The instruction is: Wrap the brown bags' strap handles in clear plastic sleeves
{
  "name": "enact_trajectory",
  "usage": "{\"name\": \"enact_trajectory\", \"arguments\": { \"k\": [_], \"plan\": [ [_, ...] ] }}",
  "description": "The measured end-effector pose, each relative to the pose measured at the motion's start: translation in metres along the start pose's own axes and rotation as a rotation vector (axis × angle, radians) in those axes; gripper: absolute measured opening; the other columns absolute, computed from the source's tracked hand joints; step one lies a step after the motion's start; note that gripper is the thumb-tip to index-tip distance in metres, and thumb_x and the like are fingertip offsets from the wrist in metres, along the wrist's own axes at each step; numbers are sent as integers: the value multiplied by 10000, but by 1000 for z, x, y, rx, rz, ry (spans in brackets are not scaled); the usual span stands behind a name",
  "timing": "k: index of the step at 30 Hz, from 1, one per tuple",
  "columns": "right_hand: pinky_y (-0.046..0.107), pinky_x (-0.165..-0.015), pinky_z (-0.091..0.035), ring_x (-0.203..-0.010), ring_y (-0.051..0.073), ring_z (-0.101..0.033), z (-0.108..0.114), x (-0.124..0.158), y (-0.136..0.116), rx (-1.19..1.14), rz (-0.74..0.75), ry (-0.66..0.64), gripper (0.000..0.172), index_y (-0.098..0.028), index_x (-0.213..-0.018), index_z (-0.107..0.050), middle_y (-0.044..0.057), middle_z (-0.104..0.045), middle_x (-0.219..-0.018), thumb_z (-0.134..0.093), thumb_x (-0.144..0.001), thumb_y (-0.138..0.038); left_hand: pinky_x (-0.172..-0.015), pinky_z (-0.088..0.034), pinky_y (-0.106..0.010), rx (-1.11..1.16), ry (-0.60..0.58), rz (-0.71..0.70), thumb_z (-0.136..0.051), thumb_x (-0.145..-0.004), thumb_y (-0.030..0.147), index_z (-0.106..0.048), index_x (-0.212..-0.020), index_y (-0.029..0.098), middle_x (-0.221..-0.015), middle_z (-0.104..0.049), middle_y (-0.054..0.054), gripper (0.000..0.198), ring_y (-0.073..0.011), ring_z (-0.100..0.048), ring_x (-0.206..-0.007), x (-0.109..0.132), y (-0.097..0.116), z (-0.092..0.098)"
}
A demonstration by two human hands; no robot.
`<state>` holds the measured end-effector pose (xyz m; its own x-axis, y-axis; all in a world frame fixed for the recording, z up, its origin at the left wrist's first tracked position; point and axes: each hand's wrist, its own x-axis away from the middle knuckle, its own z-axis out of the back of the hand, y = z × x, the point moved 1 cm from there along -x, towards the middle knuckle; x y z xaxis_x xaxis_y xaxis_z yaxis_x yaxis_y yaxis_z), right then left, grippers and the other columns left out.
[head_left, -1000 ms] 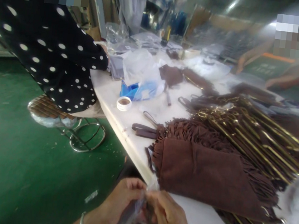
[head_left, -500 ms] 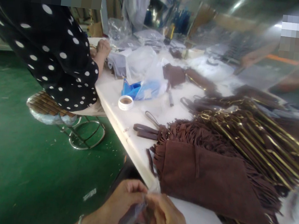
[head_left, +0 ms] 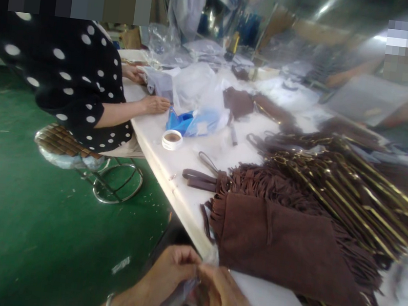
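At the near table edge my left hand (head_left: pixel 167 279) and my right hand (head_left: pixel 225 293) meet with fingertips pinched together. Between them is a crinkled piece of clear plastic (head_left: pixel 189 286), perhaps a bag; part of it is hidden by my fingers. A metal bangle circles my left wrist. Just beyond my right hand lies a stack of dark brown fringed suede bags (head_left: pixel 274 244), their gold zippers (head_left: pixel 354 190) showing in rows. Brown strap loops (head_left: pixel 201 178) stick out at the stack's left side.
A co-worker in a polka-dot top (head_left: pixel 68 78) works at the table's left edge by a stool (head_left: pixel 68 145). A blue tape dispenser (head_left: pixel 180 121), a small white tub (head_left: pixel 172 140) and plastic bags (head_left: pixel 197 86) lie on the white table (head_left: pixel 165 168). Another person is blurred at right.
The co-worker at left has leaned in and reached a hand to the blue dispenser. At far right, the other person's sheet has lifted. My hands have barely moved.
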<state>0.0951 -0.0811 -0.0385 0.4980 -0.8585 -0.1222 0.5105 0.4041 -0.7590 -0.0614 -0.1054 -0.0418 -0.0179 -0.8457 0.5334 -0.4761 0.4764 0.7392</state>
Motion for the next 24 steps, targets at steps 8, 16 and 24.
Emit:
{"name": "enact_trajectory", "arguments": {
  "k": [8, 16, 24],
  "plan": [
    [269, -599, -567, -772, 216, -743, -4, 2, -3, 235, -75, 8, 448, -285, -1259, -566, 31, -745, -969, -385, -883, -121, -578, -443, -261, -65, -27, -60, -632, -655, 163, -662, -797, 105, -696, -686, -72, 156, -173, -591, -600, 8, -3, 0],
    [236, -484, -487, -559, 191, -707, -1, 0, -12, 121, -169, 52, 358, -243, -1295, -457, -31, -709, -695, -410, -941, -216, -570, -408, -243, -140, -13, -118, -759, -689, 217, -658, -798, 131, -705, -689, -53, 172, -168, -596, -606, 5, -19, 4],
    [241, -574, -543, -617, 169, -691, -11, 16, -7, -291, -365, 80, 364, -212, -1245, -496, 28, -722, -856, -427, -953, -418, -534, -400, -255, 104, 69, -1, -780, -723, 387, -636, -738, 131, -615, -641, -46, 294, -153, -558, -525, 7, -23, -4]
  ]
}}
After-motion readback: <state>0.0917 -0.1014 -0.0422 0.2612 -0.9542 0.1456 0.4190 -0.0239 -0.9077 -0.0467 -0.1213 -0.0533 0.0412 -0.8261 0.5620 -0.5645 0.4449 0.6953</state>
